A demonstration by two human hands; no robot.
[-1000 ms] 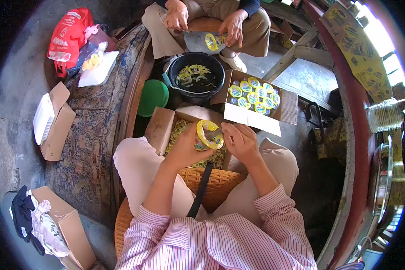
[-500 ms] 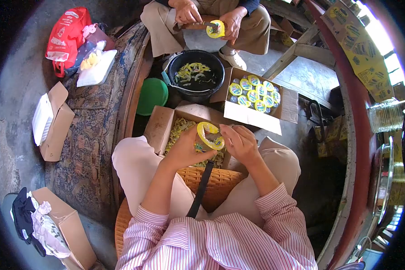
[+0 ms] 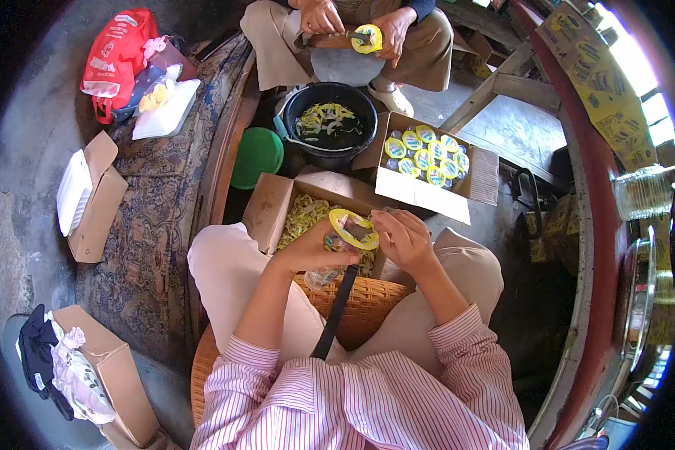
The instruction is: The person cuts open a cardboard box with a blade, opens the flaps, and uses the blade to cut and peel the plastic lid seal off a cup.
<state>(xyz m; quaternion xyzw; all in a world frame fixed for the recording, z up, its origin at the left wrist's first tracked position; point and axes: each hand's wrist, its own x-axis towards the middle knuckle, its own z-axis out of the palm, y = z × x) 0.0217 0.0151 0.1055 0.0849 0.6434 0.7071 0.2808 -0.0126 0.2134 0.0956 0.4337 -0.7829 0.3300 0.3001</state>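
My left hand [image 3: 313, 249] is wrapped round a clear plastic cup [image 3: 322, 278] with a yellow printed rim, tilted over my lap. The middle of its lid appears cut away. At the rim's right side is my right hand [image 3: 405, 238], its fingers pinched together; whatever they hold is too small to make out. Below the cup, yellow strips [image 3: 304, 213] fill an open cardboard box [image 3: 265, 212], partly hidden by my hands. A woven rattan surface [image 3: 375, 300] shows between my knees, with a black strap [image 3: 336, 319] across it.
Opposite sits a person whose hands [image 3: 390, 34] hold a yellow-rimmed cup [image 3: 367, 39] and a knife. Between us stand a black bucket [image 3: 330, 156] with yellow strips, a green lid [image 3: 256, 159] and a carton [image 3: 481, 176] of several cups. A wooden post lies right.
The cup in my left hand has tilted, so its clear body now shows below my hand. My right hand stays by the rim. The view has shifted slightly.
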